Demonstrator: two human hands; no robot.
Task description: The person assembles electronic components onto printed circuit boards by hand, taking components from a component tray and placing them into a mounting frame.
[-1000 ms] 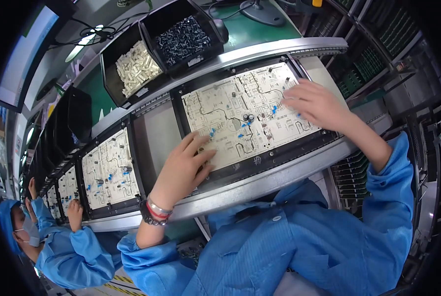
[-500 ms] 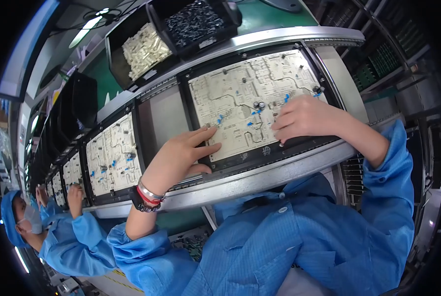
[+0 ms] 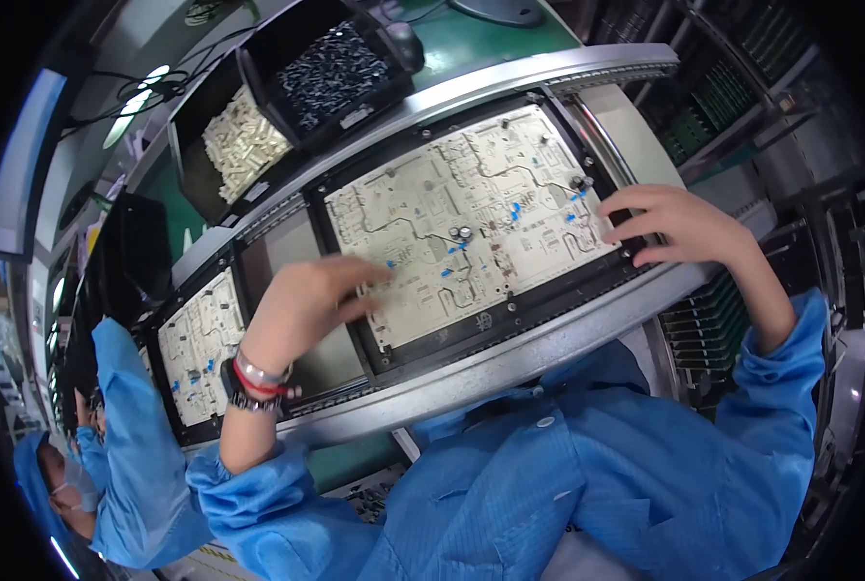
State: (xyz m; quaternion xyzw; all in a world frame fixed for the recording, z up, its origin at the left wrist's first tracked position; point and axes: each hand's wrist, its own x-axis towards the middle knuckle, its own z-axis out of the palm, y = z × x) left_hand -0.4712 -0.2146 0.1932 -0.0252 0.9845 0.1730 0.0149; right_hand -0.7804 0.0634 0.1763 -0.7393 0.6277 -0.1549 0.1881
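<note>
A curved conveyor [image 3: 510, 363] carries black trays past the person. The nearest tray [image 3: 394, 353] holds a pale board [image 3: 452, 218], its long axis running left to right along the conveyor, a little tilted. A second board [image 3: 195, 344] sits in the next tray to the left, where a co-worker [image 3: 132, 465] in blue works. Behind are two bins [image 3: 258, 126] of small parts. The left hand [image 3: 307, 305] rests at the board's left edge, fingers [image 3: 370, 276] loosely curled and pointing right onto it, holding nothing I can see. The right hand [image 3: 679, 228] lies on the right end, fingers [image 3: 626, 203] spread flat, pressing near small blue parts [image 3: 515, 208]; whether it pinches one, I cannot tell. The parts lie just left of the right hand, which is nearer them.
</note>
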